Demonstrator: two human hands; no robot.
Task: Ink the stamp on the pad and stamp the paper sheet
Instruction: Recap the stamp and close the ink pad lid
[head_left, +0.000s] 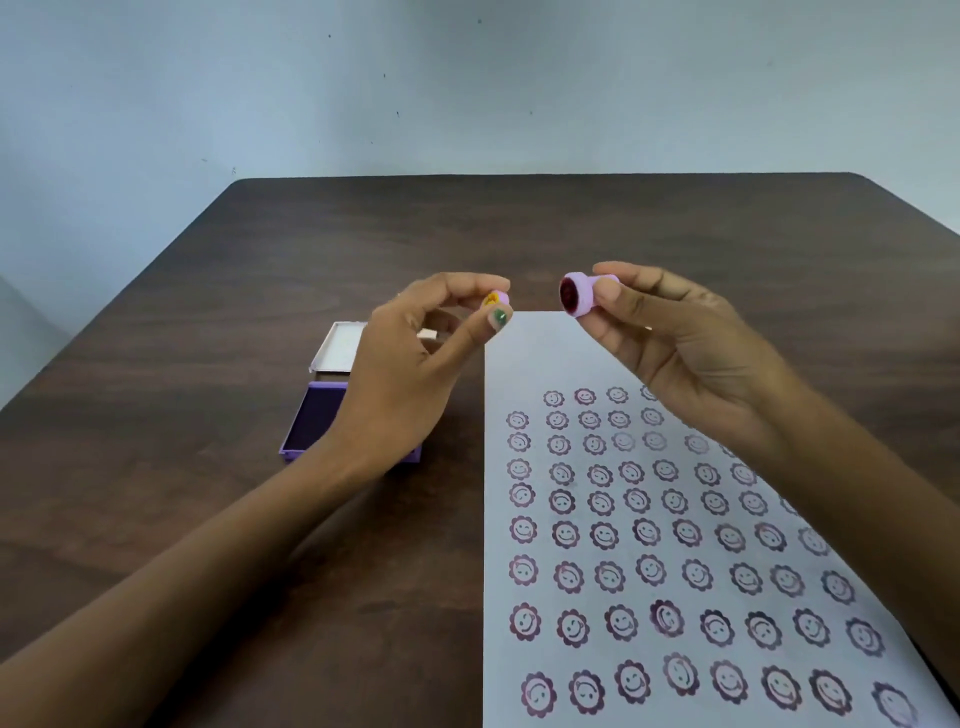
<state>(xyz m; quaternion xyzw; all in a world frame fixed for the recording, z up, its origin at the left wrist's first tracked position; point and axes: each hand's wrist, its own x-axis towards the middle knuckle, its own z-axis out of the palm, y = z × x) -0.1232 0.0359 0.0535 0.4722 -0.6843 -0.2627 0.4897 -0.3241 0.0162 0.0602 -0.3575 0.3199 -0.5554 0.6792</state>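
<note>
My right hand (670, 338) pinches a small lilac stamp (581, 295) held sideways in the air, its dark red inked face turned left. My left hand (410, 358) pinches a small lilac cap (497, 299) with a yellow mark, a short gap from the stamp face. Both hover above the far end of a white paper sheet (540, 364) covered with several rows of purple smiling-flower prints. A purple ink pad (314, 421) lies open on the table under my left wrist, partly hidden by it.
The pad's white lid (340, 345) stands hinged open behind the pad. A dark wooden table (208, 364) carries everything, with a pale wall behind its far edge. The sheet's unprinted strip is at its far end.
</note>
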